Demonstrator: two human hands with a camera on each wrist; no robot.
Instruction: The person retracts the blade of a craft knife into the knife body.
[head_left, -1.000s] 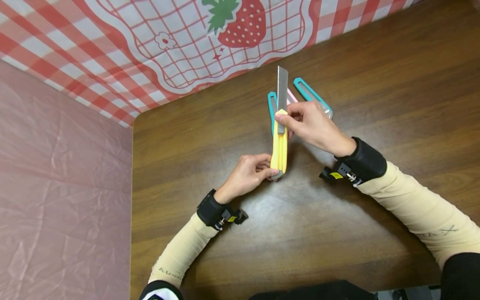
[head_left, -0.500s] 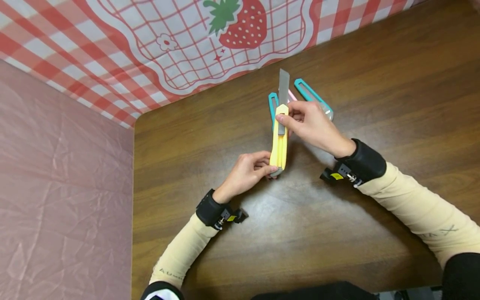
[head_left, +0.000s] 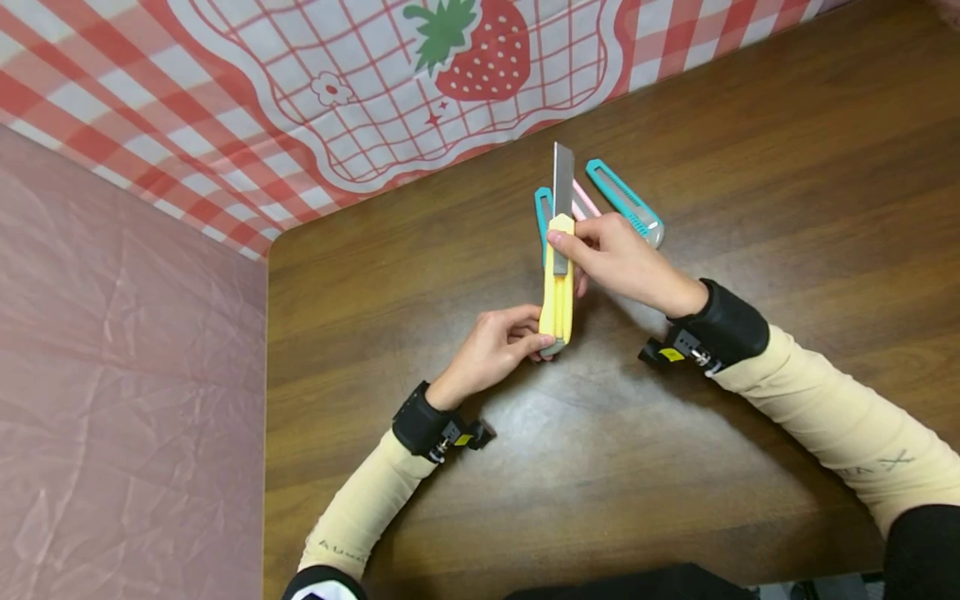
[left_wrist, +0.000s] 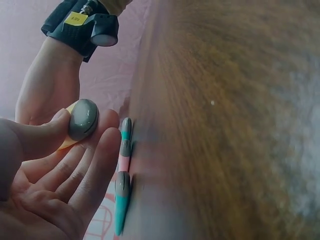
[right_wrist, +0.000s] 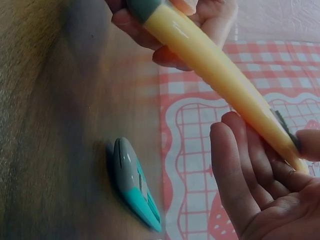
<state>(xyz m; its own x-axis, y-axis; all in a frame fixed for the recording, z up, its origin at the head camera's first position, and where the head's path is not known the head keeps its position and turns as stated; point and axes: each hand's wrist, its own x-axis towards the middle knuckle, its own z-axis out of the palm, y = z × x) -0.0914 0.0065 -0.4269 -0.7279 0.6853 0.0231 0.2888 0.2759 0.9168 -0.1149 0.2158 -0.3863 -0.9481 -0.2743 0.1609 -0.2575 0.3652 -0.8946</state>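
A yellow utility knife (head_left: 556,312) with a grey end is held up over the table, its wide blade (head_left: 564,179) pointing to the back. My left hand (head_left: 491,343) pinches the grey end between thumb and fingers; that end shows close up in the left wrist view (left_wrist: 83,120). Near the front of the handle my right hand (head_left: 626,258) grips the knife, thumb on the blade and fingers beneath. Part of the blade lies along the handle's channel, its rear end below my right thumb. Beneath the handle, the right fingers are mostly hidden in the head view.
Behind the knife lie a teal utility knife (head_left: 542,212), a pink one (head_left: 585,200) and another teal one (head_left: 626,200) at the right. Partly, the hands and yellow knife cover them. A red checked cloth (head_left: 360,100) hangs at the back, pink sheeting (head_left: 127,375) at the left.
The blade has slid slightly back along the yellow handle, so less of it sticks out. My right hand has shifted a little toward me; my left hand keeps its grip.
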